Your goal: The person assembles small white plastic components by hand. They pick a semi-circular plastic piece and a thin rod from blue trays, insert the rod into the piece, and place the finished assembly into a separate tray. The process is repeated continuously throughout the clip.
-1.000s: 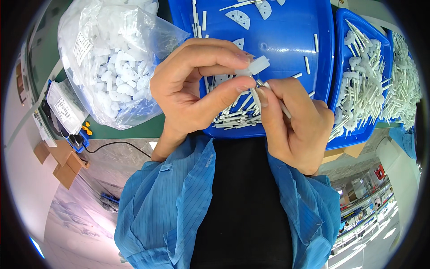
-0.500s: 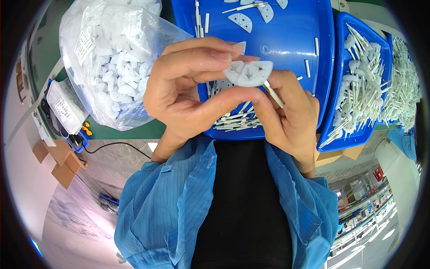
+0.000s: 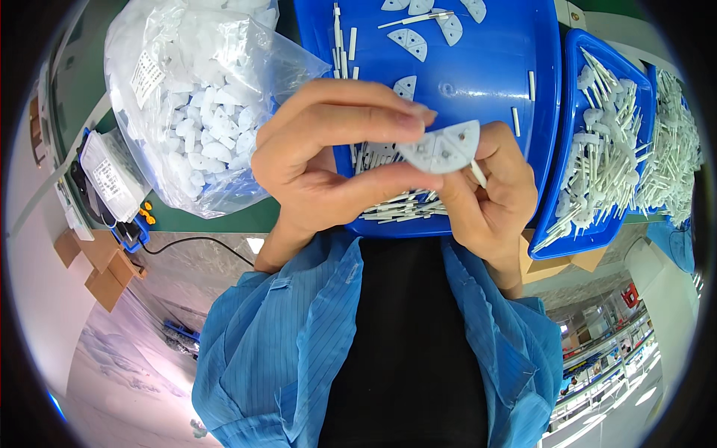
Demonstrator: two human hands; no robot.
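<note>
My left hand (image 3: pixel 321 142) pinches a white half-round plastic piece (image 3: pixel 446 148) by its left end, between thumb and fingers. The piece is tilted, its flat face with small holes turned up. At its right end my right hand (image 3: pixel 493 194) is closed around a short white stick (image 3: pixel 479 174), whose end shows between thumb and forefinger. The stick's upper end lies close to the piece's edge; I cannot tell whether it is inserted. Both hands are above a blue tray (image 3: pixel 485 82). Under them is a pile of white sticks (image 3: pixel 403 209), partly hidden.
More half-round pieces (image 3: pixel 408 43) lie at the tray's far end. A clear bag (image 3: pixel 202 127) full of white pieces stands at left. On the right, a smaller blue tray (image 3: pixel 571 243) holds sticks joined to white pieces. Further right lies another heap of sticks (image 3: pixel 672 142).
The half-round piece has moved slightly right and down and tilted, its right end now higher. Both hands have shifted a little with it, still holding on.
</note>
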